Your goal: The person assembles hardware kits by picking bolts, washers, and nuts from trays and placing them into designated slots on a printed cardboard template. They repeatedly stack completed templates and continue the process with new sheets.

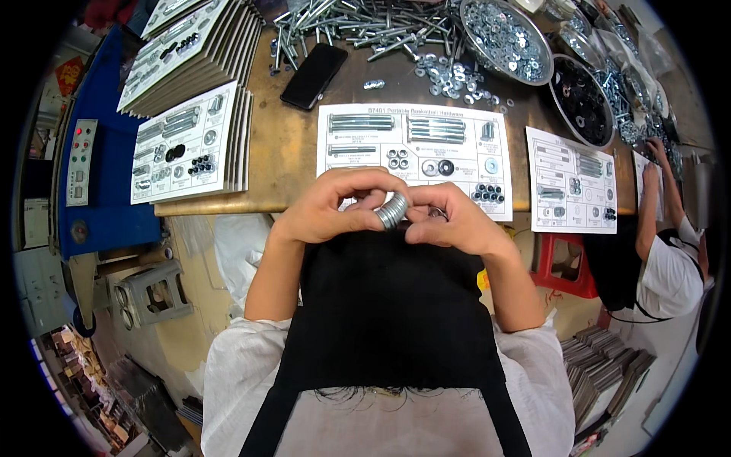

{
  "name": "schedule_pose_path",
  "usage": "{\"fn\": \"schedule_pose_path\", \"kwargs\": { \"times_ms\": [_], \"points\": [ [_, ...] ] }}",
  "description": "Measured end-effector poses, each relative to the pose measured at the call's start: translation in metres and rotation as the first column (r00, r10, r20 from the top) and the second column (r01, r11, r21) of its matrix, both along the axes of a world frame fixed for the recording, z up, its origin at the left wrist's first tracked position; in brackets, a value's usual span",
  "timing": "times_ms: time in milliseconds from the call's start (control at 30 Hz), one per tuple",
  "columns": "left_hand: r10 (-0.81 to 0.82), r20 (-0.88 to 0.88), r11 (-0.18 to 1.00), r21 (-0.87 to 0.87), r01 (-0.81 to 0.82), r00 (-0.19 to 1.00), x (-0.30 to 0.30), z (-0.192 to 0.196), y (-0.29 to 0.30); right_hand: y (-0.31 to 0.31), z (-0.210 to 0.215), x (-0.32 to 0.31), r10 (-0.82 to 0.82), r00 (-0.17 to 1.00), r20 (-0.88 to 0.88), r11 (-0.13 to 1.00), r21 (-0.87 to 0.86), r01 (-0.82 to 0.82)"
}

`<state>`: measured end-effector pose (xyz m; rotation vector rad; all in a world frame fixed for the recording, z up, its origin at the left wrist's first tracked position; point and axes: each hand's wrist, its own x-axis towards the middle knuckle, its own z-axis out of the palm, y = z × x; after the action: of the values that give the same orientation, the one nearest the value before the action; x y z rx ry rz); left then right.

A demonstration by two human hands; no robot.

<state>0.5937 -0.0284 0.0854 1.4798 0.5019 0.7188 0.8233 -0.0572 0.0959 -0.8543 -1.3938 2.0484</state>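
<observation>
My left hand (335, 206) and my right hand (449, 219) meet in front of my chest, just below the table's front edge. Between them sits a stack of flat silver washers (393, 210), pinched edge-on by the fingers of both hands. Right behind the hands lies a white printed parts card (415, 156) with bolts, washers and black nuts laid out on it. My black apron hangs below the hands.
A black phone (314, 75), a pile of long bolts (358, 30), loose washers (453, 76) and metal bowls of hardware (506, 38) lie further back. Stacked cards (186, 145) rest at left, another card (572, 181) at right, where a seated person's hand (656, 156) works.
</observation>
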Motion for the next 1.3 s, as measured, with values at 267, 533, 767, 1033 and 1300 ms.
{"fn": "schedule_pose_path", "kwargs": {
  "times_ms": [267, 533, 767, 1033, 1300],
  "points": [
    [-0.283, -0.203, 0.892, 0.303, 0.335, 0.937, 0.001, 0.038, 0.018, 0.0, 0.042, -0.001, 0.096, 0.977, 0.189, 0.995, 0.001, -0.098],
    [-0.374, -0.212, 0.854, 0.3, 0.424, 0.903, -0.01, 0.043, 0.038, 0.003, 0.026, -0.014, 0.033, 0.989, 0.144, 0.995, 0.083, -0.045],
    [-0.288, -0.208, 0.87, 0.35, 0.346, 0.935, -0.01, 0.041, 0.041, 0.005, 0.027, -0.013, -0.062, 0.976, 0.207, 0.986, 0.163, 0.029],
    [0.386, 0.077, 0.604, 0.732, -0.315, 0.919, 0.011, 0.016, 0.001, 0.001, 0.023, -0.004, -0.369, 0.907, 0.203, 0.92, 0.219, 0.325],
    [0.475, 0.229, 0.294, 0.869, -0.398, 0.85, 0.014, 0.024, -0.015, -0.026, 0.037, -0.01, -0.428, 0.888, 0.169, 0.883, 0.291, 0.37]
  ]
}}
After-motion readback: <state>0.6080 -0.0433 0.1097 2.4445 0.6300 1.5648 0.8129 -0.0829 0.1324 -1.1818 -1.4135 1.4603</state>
